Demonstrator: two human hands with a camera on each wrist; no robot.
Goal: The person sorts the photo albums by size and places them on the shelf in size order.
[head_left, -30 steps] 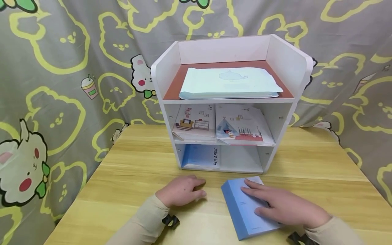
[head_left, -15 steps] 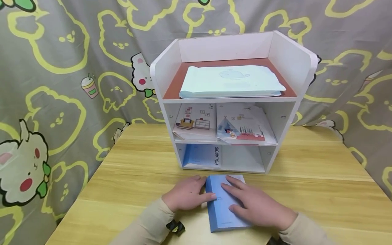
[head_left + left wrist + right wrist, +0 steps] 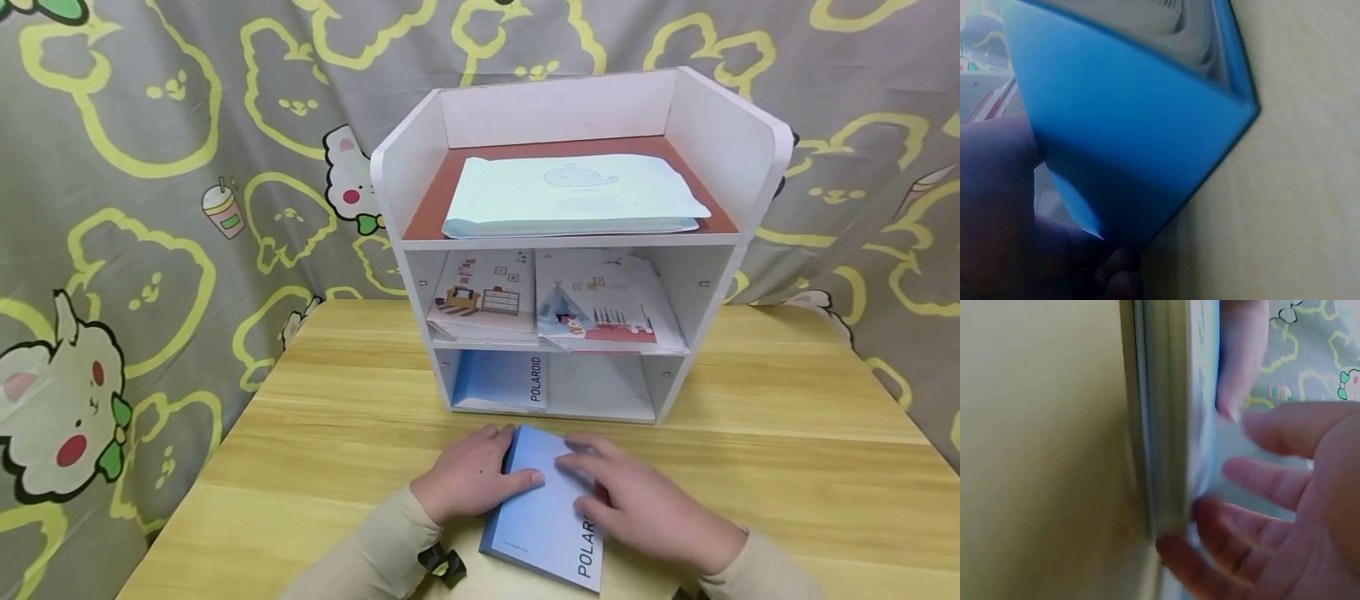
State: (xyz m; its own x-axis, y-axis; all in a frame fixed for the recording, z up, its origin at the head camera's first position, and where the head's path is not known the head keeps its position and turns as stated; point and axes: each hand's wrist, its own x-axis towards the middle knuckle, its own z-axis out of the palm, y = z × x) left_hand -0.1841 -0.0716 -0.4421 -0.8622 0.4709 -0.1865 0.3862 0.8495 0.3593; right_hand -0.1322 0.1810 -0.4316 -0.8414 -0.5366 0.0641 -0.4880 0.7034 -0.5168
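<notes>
A blue photo album (image 3: 536, 533) marked POLAROID lies on the wooden table, slightly turned. At its left edge my left hand (image 3: 472, 475) grips it, thumb on the cover and fingers at the spine. The left wrist view shows the album's broad blue spine (image 3: 1116, 119) and page ends. My right hand (image 3: 648, 508) is over the album's right part, fingers loosely bent and spread. In the right wrist view the fingertips (image 3: 1175, 550) are at or very near the album's page edge (image 3: 1169, 412); blur hides whether they touch.
A white shelf unit (image 3: 750, 150) stands just behind the album. Another blue POLAROID album (image 3: 495, 379) lies at its bottom left. Illustrated booklets (image 3: 480, 300) fill the middle level; a pale whale-print packet (image 3: 573, 192) lies on top. A patterned curtain (image 3: 172, 250) hangs behind.
The album has slid left to my left hand and turned clockwise. My left thumb has come onto its cover. My right hand moved left with it, then shifted slightly right, uncovering the POLAROID lettering.
</notes>
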